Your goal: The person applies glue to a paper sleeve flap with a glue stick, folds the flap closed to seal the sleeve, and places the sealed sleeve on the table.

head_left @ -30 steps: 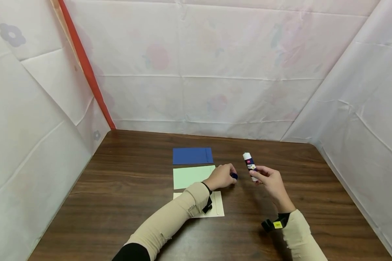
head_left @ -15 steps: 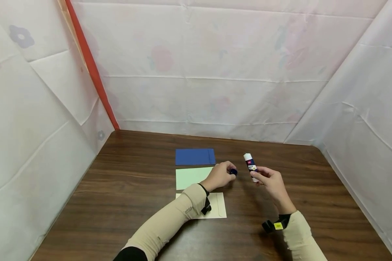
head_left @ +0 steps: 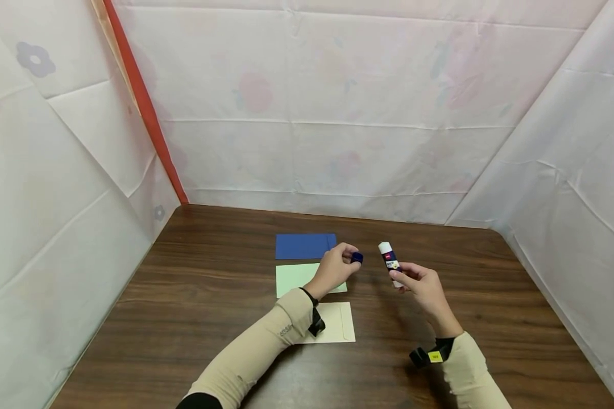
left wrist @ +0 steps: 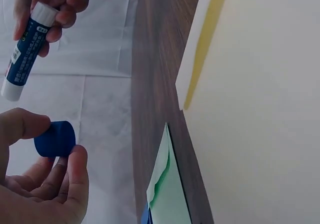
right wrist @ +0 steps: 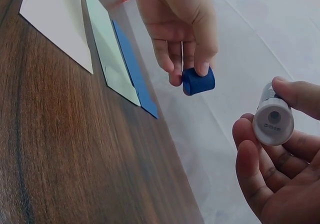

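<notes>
My left hand pinches a dark blue cap between thumb and fingers, held above the right end of the green envelope. To its right, my right hand grips a glue stick by its lower part, the white top end tilted up and to the left. Cap and glue stick are apart. In the right wrist view the white base of the glue stick faces the camera. A cream envelope lies nearest me, partly covered by my left forearm. Farthest back lies a blue envelope.
The envelopes lie in a column on a dark wooden table. White patterned sheeting hangs behind the table and along both sides. A red strip runs down the back left corner.
My left hand has moved left and slightly back with the cap, away from the glue stick, uncovering part of the green envelope. The right hand with the glue stick has barely moved.
</notes>
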Demonstrator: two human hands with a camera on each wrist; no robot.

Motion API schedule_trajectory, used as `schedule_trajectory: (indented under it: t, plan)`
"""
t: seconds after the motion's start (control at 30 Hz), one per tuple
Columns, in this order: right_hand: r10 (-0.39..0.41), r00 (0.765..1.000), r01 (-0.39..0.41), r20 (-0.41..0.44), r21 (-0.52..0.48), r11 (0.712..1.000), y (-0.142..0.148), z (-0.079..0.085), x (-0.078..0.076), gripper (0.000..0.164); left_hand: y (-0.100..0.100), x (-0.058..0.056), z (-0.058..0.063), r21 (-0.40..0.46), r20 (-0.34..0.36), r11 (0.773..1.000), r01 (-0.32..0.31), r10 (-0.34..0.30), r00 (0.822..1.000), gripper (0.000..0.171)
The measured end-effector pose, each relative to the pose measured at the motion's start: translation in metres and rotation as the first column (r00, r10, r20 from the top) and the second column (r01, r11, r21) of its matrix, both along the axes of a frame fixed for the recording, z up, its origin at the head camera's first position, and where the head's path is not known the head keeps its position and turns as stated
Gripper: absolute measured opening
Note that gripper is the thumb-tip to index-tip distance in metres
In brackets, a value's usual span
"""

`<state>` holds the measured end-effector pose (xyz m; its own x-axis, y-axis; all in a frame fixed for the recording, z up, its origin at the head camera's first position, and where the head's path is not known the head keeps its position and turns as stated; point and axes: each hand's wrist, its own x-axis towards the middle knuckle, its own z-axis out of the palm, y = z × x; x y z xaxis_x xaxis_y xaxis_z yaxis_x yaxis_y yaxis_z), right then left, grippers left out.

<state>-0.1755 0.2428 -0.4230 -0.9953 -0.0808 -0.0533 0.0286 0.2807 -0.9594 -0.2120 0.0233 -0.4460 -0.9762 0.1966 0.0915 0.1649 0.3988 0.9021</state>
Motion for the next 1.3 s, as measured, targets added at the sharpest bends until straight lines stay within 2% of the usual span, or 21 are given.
schedule_trajectory:
  t: [0.17,0.43,0.63,0.83,0.97,1.17,1.3]
  plan:
    - [0.007,1.000,-0.007,-0.007,-0.004,1.000,-0.001,0.001,0.001,0.045,-0.009,-0.001,0.001,0.004,-0.010,1.000,-0.009,0.009,1.000,0.029]
    - [0.024,1.000,-0.024,-0.012,0.001,1.000,-0.004,0.004,0.004,0.044,-0.030,-0.006,0.011,0.117,-0.011,0.992,-0.052,0.053,0.999,0.034]
    - [0.049,0.998,-0.049,-0.027,0.014,0.999,-0.005,0.005,0.005,0.043,-0.040,-0.005,0.014,0.159,-0.007,0.986,-0.047,0.049,0.999,0.033]
    - [0.108,0.991,-0.106,-0.078,0.022,0.994,-0.007,0.003,0.005,0.038,-0.044,-0.005,0.015,0.271,0.046,0.961,-0.060,0.049,0.998,0.030]
    - [0.140,0.985,-0.138,-0.102,0.026,0.990,-0.009,0.004,0.006,0.037,-0.045,-0.002,0.019,0.313,0.064,0.949,-0.032,0.012,0.998,0.026]
    - [0.178,0.977,-0.176,-0.118,0.023,0.984,-0.011,0.005,0.007,0.035,-0.045,0.002,0.023,0.336,0.072,0.941,0.036,-0.063,0.995,0.031]
    - [0.204,0.970,-0.202,-0.133,0.031,0.979,-0.011,0.005,0.008,0.034,-0.044,0.004,0.025,0.351,0.091,0.935,0.042,-0.078,0.993,0.030]
